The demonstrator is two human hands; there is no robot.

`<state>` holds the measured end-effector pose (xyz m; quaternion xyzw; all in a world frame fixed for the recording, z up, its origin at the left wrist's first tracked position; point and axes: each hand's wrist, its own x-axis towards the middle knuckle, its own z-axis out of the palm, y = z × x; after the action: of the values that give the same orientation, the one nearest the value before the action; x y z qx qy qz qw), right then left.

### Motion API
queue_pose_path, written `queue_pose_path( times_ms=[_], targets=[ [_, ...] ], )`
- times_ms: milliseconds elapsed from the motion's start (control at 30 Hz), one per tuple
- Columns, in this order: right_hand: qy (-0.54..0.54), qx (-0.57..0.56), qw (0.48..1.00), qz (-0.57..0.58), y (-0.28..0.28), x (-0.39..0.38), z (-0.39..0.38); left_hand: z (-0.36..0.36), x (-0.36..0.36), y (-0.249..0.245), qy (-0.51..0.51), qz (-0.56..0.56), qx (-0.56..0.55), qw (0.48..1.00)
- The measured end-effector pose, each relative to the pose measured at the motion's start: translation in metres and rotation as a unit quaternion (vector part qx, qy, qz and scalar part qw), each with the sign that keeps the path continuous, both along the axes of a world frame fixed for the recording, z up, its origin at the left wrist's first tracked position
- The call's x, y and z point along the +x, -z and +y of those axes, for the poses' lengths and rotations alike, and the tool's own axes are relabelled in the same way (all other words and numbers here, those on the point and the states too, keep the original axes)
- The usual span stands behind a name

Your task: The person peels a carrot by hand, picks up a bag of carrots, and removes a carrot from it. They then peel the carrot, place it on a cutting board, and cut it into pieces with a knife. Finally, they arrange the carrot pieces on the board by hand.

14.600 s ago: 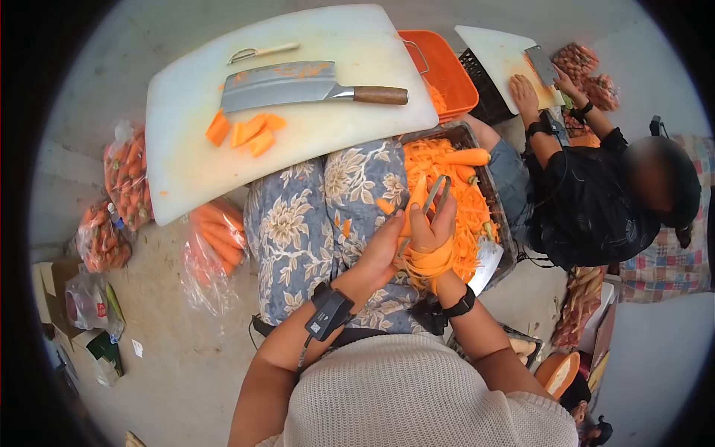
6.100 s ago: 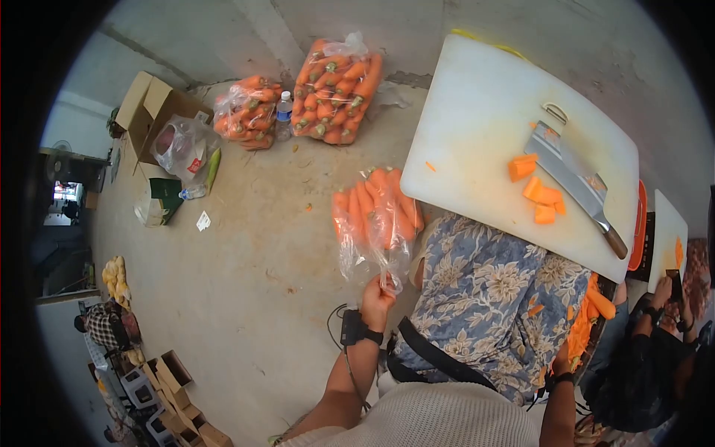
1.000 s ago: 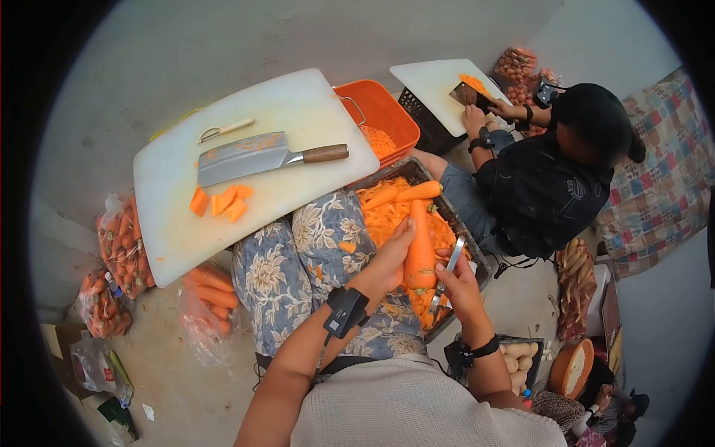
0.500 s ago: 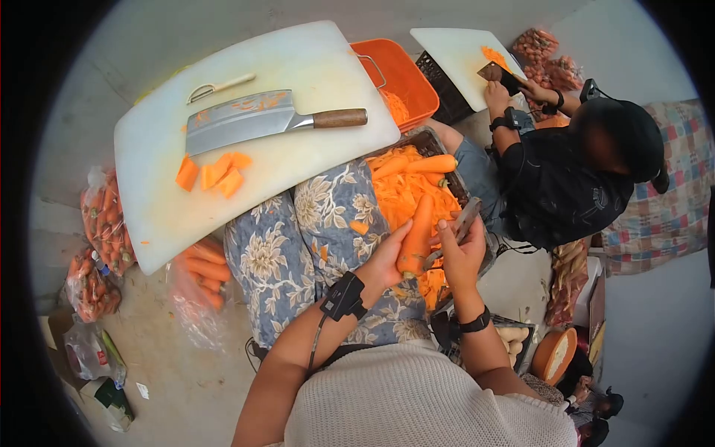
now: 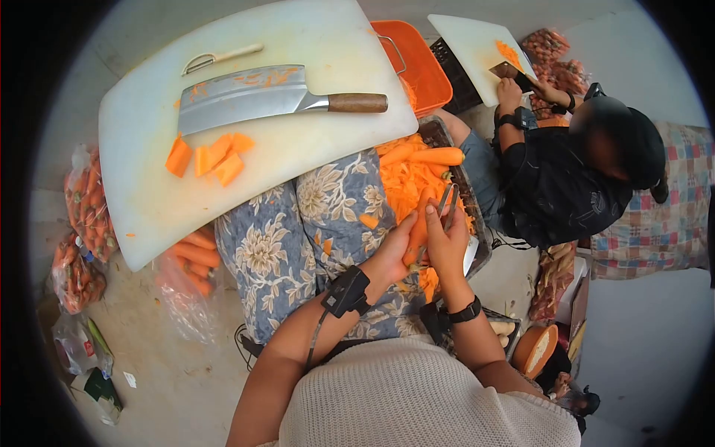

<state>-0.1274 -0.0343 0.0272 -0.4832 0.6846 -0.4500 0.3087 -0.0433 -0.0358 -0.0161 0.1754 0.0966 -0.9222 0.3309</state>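
your left grip [image 5: 400, 240] is closed part-way round a carrot [image 5: 417, 232], its fingers curled only as wide as the root. your right grip [image 5: 445, 246], just beside it, pinches a metal peeler [image 5: 453, 200] between thumb and fingers; whether the blade touches the carrot, you cannot tell. below both grips lie orange peelings [image 5: 397, 192] in a dark crate [image 5: 461, 170], with whole carrots [image 5: 438, 156] on top, ahead of the grips.

the likeliest trouble is a nick: your left fingers sit close to the peeler, so a skipping blade could catch them. a damp, smooth carrot might also twist out of a loose left grip and drop among the peelings. the cleaver [image 5: 246, 97] rests well apart, ahead and left of your grips.
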Motion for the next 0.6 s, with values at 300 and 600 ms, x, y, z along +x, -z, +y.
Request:
queue_pose_path(
  times_ms=[300,600],
  targets=[
    [0.004,0.109,0.984,0.144,0.009,-0.008,-0.017,-0.003,-0.005,0.008,0.009,-0.024,-0.002,1.000],
    [0.029,0.130,0.987,0.093,0.029,-0.030,-0.032,0.002,-0.015,0.017,0.046,-0.104,-0.019,0.993]
  ],
)
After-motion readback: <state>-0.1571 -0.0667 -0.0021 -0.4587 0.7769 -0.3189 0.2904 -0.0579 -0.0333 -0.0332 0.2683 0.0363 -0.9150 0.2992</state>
